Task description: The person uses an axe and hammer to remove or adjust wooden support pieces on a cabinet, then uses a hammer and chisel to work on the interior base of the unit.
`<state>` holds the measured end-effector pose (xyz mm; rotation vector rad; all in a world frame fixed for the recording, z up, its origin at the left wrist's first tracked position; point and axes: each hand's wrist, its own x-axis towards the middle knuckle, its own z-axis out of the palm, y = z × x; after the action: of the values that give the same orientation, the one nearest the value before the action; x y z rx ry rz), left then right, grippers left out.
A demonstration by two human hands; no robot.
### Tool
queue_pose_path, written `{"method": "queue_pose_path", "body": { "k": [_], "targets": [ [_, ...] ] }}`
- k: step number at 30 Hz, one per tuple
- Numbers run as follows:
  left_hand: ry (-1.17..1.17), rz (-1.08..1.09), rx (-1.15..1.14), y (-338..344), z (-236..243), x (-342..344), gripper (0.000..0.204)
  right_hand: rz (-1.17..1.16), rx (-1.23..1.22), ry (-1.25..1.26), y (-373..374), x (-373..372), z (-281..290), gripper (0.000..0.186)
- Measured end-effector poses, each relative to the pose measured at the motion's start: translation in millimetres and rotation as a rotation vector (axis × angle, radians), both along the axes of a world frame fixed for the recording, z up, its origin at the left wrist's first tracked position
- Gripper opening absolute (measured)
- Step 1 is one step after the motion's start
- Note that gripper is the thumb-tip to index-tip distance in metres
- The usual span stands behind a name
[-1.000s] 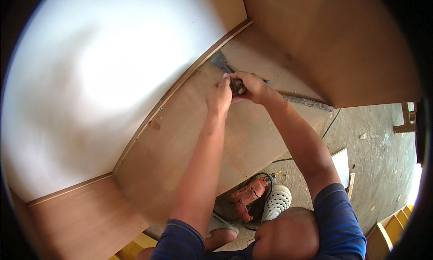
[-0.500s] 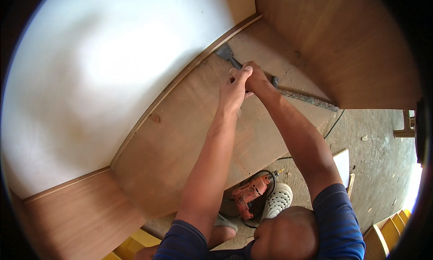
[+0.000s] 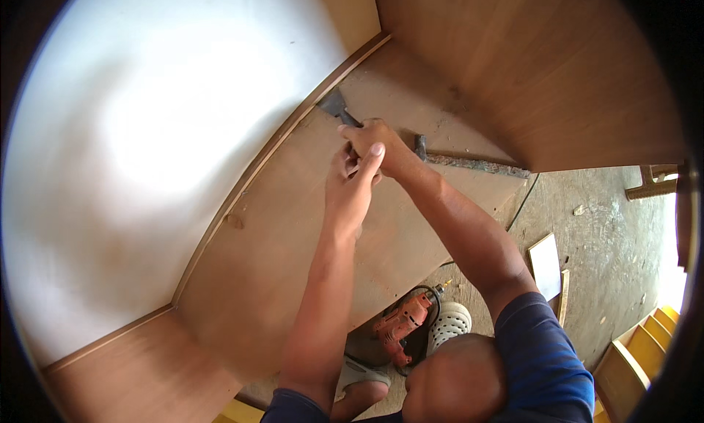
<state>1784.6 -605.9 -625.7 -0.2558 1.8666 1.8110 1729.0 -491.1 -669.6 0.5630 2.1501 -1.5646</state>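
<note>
A putty knife (image 3: 332, 104) with a wide dark blade lies low against the wooden board (image 3: 279, 225). Its blade edge meets the strip (image 3: 282, 129) along the foot of the white panel. My right hand (image 3: 378, 140) is closed round the knife's handle. Just below, my left hand (image 3: 350, 184) presses up against the right one, thumb raised and fingers curled. Whether those fingers also grip the handle's end is hidden. Beside my right forearm, a hammer-like tool (image 3: 477, 165) with a speckled shaft rests on the board.
Brown wooden panels (image 3: 565, 78) rise on the right and lower left (image 3: 139, 368). An orange power drill (image 3: 403, 322) with a black cord lies by my shoe (image 3: 452, 320). A white board piece (image 3: 545, 265) and yellow slats (image 3: 649, 342) lie on the concrete floor.
The view has shifted, so the scene sits further left. My left hand has slid slightly down and apart from its tighter clasp on the right; the putty knife stays at the panel's edge strip.
</note>
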Motion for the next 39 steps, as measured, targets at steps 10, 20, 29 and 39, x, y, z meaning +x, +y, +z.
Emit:
{"method": "queue_pose_path", "body": {
  "k": [10, 20, 29, 39],
  "targets": [
    [0.104, -0.05, 0.076, -7.4, 12.8, -7.2, 0.07, -0.139, -0.116, 0.325, 3.7, 9.2, 15.7, 0.044],
    [0.083, -0.071, 0.031, -12.9, -32.4, 59.4, 0.048, -0.445, -0.468, 0.239, 119.3, 28.6, 2.1, 0.05],
    [0.043, -0.138, 0.015, -19.2, -35.3, 85.0, 0.043, -0.512, -0.452, 0.209, 121.7, -22.3, -42.0, 0.042],
    [0.001, -0.203, 0.044, -11.4, -50.0, 101.3, 0.044, -0.281, 0.301, 0.519, 119.8, -54.3, -14.9, 0.045]
  ]
}}
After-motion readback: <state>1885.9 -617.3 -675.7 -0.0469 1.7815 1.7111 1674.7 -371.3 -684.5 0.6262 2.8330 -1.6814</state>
